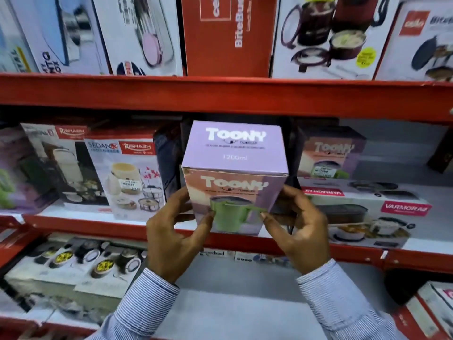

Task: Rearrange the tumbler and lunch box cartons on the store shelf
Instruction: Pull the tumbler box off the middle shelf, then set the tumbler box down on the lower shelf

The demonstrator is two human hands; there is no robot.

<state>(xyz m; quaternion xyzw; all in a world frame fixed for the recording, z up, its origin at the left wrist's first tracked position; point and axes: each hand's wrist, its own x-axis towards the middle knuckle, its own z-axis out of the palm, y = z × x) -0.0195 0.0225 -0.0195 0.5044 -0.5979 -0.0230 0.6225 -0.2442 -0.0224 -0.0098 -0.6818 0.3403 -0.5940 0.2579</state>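
Observation:
A purple Toony tumbler carton (235, 173) with a green tumbler pictured on its front stands upright at the front edge of the middle shelf (103, 228). My left hand (171, 239) grips its lower left side and my right hand (301, 231) grips its lower right side. A second Toony tumbler carton (331, 153) sits further back to the right. White Rishabh lunch box cartons (130, 177) lean on the left of the same shelf. Long Varmora lunch box cartons (362, 217) lie flat on the right.
The upper shelf holds a red BiteBuddy carton (228, 35) and white lunch box cartons (326, 38). The red upper shelf beam (220, 94) runs just above the held carton. Dark cartons stand behind it. Boxed container sets (81, 261) fill the lower shelf at left.

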